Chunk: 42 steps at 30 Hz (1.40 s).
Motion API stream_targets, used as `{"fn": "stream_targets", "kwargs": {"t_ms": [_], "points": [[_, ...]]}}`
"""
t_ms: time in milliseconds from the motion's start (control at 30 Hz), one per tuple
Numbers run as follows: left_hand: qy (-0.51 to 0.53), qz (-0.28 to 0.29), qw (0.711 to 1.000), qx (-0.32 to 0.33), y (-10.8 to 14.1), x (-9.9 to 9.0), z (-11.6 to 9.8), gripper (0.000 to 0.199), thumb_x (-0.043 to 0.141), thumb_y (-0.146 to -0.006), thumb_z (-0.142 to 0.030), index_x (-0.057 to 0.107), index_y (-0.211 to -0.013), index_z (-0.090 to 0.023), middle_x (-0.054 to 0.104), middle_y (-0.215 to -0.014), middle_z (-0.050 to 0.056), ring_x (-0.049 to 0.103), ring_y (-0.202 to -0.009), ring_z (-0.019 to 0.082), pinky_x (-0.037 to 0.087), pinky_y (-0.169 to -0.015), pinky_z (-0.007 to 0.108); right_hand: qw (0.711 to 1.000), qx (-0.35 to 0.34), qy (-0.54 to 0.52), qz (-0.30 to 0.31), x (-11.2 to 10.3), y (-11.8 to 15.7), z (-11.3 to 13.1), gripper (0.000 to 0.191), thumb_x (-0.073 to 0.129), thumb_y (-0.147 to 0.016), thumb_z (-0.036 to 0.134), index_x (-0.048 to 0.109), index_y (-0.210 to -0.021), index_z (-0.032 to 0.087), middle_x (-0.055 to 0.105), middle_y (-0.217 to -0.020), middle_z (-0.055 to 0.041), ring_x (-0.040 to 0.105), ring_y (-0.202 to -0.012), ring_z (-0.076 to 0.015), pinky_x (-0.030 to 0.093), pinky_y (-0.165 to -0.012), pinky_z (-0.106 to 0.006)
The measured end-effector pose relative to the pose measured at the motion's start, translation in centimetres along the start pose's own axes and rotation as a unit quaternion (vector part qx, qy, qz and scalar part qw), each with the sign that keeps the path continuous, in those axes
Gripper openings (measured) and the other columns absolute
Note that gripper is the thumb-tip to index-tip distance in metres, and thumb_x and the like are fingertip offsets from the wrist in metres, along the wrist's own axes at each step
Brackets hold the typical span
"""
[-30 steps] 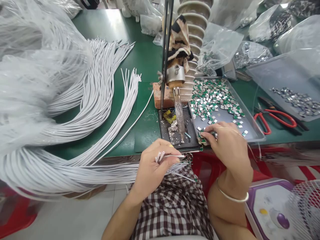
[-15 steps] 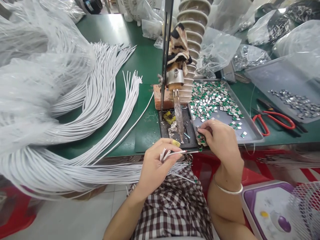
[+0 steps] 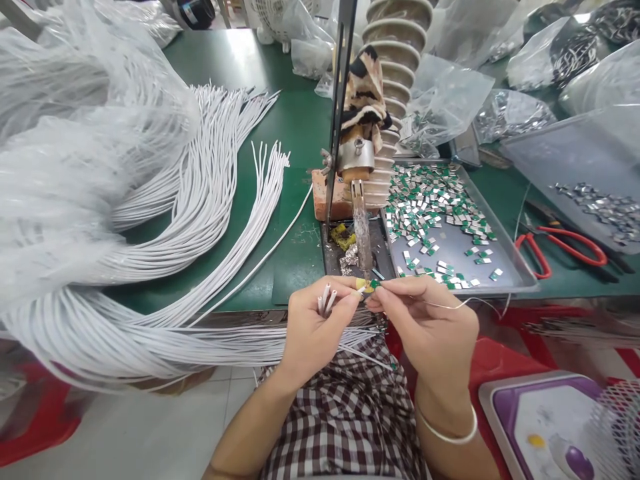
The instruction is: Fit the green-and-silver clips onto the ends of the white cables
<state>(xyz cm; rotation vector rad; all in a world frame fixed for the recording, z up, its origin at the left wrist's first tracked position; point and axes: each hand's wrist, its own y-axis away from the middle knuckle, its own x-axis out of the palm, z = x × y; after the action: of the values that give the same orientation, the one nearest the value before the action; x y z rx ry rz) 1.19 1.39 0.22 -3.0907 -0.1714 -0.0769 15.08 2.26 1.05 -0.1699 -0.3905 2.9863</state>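
Observation:
My left hand (image 3: 320, 327) is closed on several white cables (image 3: 327, 301), their cut ends poking up between thumb and fingers. A yellow wrap covers one of its fingertips. My right hand (image 3: 425, 320) pinches a small green circuit board (image 3: 374, 285) against the cable end at the left fingertips. A thin solder wire (image 3: 463, 305) trails from the right hand toward the tray. Right above the fingertips is the tip of a clamped soldering iron (image 3: 361, 227); whether it touches the board I cannot tell.
A metal tray (image 3: 510, 260) holds many small green boards. Red-handled pliers (image 3: 575, 243) lie right of it. White cable bundles (image 3: 200, 247) fill the left side. A brick (image 3: 325, 193) and a black tray (image 3: 333, 257) sit under the iron, beside a ribbed hose (image 3: 395, 60).
My right hand has moved left from the near edge of the boards to my left fingertips, bringing a green board to the cable end. My left hand has stayed nearly in place.

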Motion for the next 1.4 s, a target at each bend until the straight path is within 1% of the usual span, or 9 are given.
{"fn": "stream_targets", "kwargs": {"t_ms": [233, 400, 667, 800, 967, 1133, 1400], "points": [[0.018, -0.006, 1.000, 0.000, -0.1, 0.0, 0.0, 0.015, 0.063, -0.085, -0.013, 0.069, -0.072, -0.017, 0.078, -0.088, 0.005, 0.069, -0.074, 0.015, 0.051, -0.067, 0.024, 1.000, 0.000, 0.000, -0.028, 0.4, 0.2, -0.1, 0.007, 0.073, -0.080, 0.014, 0.072, -0.080, 0.021, 0.073, -0.069, 0.0004, 0.072, -0.057, -0.0147, 0.065, -0.055, -0.024], [0.034, -0.006, 0.999, -0.004, -0.1, 0.2, -0.3, 0.014, 0.065, -0.083, -0.012, 0.069, -0.071, -0.017, 0.076, -0.085, 0.003, 0.067, -0.073, 0.013, 0.052, -0.067, 0.022, 1.000, -0.010, -0.009, -0.024, 0.6, 0.4, -0.2, 0.008, 0.073, -0.079, 0.013, 0.071, -0.080, 0.021, 0.073, -0.070, 0.0006, 0.071, -0.056, -0.0139, 0.064, -0.054, -0.023], [0.061, 0.004, 0.998, 0.000, 0.1, -0.1, -0.2, 0.015, 0.066, -0.084, -0.011, 0.070, -0.071, -0.016, 0.076, -0.087, 0.003, 0.069, -0.076, 0.013, 0.054, -0.069, 0.021, 0.999, -0.015, -0.022, -0.024, 0.8, 0.6, -0.5, 0.013, 0.072, -0.080, 0.009, 0.071, -0.082, 0.022, 0.071, -0.070, 0.0031, 0.070, -0.056, -0.0104, 0.062, -0.056, -0.018], [0.069, 0.006, 0.998, -0.001, 0.1, -0.2, -0.2, 0.014, 0.066, -0.084, -0.010, 0.072, -0.073, -0.017, 0.076, -0.088, 0.003, 0.070, -0.076, 0.012, 0.055, -0.070, 0.021, 0.999, -0.011, -0.020, -0.025, 0.9, 0.7, -0.5, 0.012, 0.071, -0.080, 0.010, 0.071, -0.082, 0.022, 0.072, -0.070, 0.0025, 0.070, -0.056, -0.0110, 0.063, -0.056, -0.020], [0.087, 0.012, 0.996, -0.016, 0.1, -0.3, -0.2, 0.015, 0.067, -0.081, -0.007, 0.071, -0.071, -0.016, 0.076, -0.087, 0.002, 0.070, -0.075, 0.012, 0.056, -0.071, 0.020, 0.999, -0.024, -0.014, -0.030, 1.0, 0.5, -0.6, 0.014, 0.071, -0.080, 0.008, 0.071, -0.082, 0.022, 0.071, -0.070, 0.0029, 0.070, -0.057, -0.0108, 0.062, -0.056, -0.019], [0.090, 0.008, 0.996, -0.009, 0.0, -0.2, -0.4, 0.016, 0.066, -0.083, -0.009, 0.072, -0.071, -0.017, 0.077, -0.085, 0.000, 0.069, -0.072, 0.010, 0.054, -0.068, 0.018, 0.999, -0.030, -0.018, -0.022, 1.0, 0.6, -0.8, 0.013, 0.070, -0.081, 0.009, 0.071, -0.085, 0.022, 0.071, -0.072, 0.0030, 0.071, -0.059, -0.0106, 0.062, -0.056, -0.018], [0.084, 0.006, 0.996, -0.012, 0.1, -0.4, 0.0, 0.016, 0.066, -0.084, -0.009, 0.070, -0.070, -0.017, 0.077, -0.086, 0.000, 0.070, -0.075, 0.009, 0.054, -0.070, 0.017, 0.999, -0.020, -0.032, -0.018, 1.0, 0.8, -1.2, 0.012, 0.071, -0.082, 0.011, 0.072, -0.086, 0.022, 0.071, -0.072, 0.0028, 0.072, -0.058, -0.0116, 0.063, -0.056, -0.020]]}}
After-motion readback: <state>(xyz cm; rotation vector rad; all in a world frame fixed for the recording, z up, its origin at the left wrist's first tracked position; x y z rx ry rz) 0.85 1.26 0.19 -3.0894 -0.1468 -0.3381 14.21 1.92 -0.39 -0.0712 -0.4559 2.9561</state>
